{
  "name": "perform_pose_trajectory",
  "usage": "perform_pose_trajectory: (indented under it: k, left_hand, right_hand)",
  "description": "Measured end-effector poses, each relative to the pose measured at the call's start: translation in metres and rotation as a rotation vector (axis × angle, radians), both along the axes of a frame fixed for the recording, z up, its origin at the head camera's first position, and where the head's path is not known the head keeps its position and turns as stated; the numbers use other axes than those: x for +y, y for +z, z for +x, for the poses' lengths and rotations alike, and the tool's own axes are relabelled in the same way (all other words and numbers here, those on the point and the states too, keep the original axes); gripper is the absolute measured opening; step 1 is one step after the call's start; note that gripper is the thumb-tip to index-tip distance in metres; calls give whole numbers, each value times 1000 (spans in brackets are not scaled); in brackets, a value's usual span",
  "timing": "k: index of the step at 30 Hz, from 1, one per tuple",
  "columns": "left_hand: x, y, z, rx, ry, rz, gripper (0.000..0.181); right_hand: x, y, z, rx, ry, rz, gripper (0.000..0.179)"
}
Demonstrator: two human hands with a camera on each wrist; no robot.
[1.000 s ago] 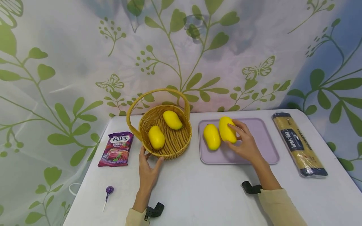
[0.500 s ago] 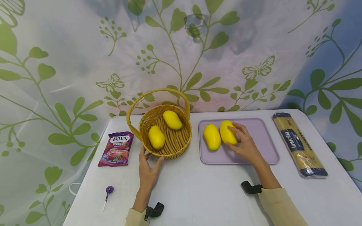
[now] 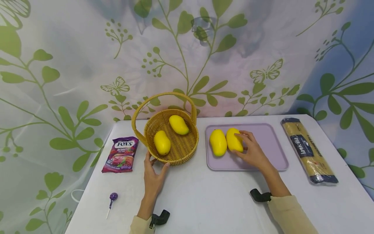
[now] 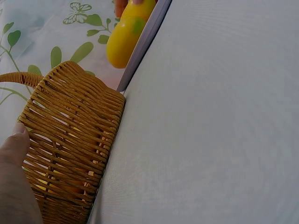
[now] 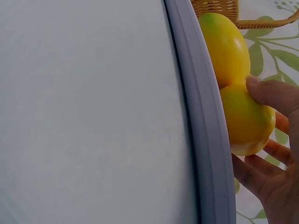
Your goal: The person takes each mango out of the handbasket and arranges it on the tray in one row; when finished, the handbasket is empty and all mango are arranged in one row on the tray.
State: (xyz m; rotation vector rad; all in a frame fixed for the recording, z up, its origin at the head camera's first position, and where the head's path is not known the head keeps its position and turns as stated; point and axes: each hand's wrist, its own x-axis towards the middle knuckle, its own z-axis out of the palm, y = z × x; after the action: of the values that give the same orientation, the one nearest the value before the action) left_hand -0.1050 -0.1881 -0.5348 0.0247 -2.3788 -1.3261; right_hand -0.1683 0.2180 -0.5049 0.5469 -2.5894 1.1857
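Observation:
In the head view my left hand [image 3: 153, 178] holds the near left side of a yellow wicker basket [image 3: 184, 160], its thumb by the rim. Two yellow mangoes lie inside, a left mango [image 3: 162, 143] and a farther right mango [image 3: 178, 124]. On a lilac tray [image 3: 270, 148], my right hand [image 3: 252, 151] grips one mango [image 3: 233, 139] from its right side, with thumb in front and fingers behind. Another mango [image 3: 218, 143] lies against it on the left. The right wrist view shows the thumb pressing the held mango [image 5: 245, 116]. Some left fingertips are hidden by the basket.
A purple candy bag [image 3: 121, 154] lies left of the basket, with a lollipop [image 3: 112, 201] nearer the front. Right of the tray is a spaghetti pack [image 3: 308, 149]. The basket's tall handle [image 3: 163, 94] arches up before a leaf-patterned curtain [image 3: 187, 58].
My right hand has lowered its mango and shifted it slightly toward me, so it now sits against the other one on the tray. The left hand and basket have stayed put.

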Motion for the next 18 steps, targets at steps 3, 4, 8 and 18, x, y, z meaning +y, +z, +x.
perform_pose_trajectory:
  k: [3, 4, 8, 18]
  left_hand:
    - [0, -1, 0, -2, 2, -4, 92]
    - [0, -1, 0, -3, 3, -7, 92]
    - [-1, -2, 0, -2, 3, -16, 93]
    - [-1, -3, -1, 0, 8, -22, 93]
  right_hand:
    - [0, 1, 1, -2, -2, 9, 71]
    - [1, 1, 2, -3, -3, 15, 72]
    - [2, 1, 4, -10, -19, 51, 74]
    - [3, 4, 6, 16, -30, 103, 76]
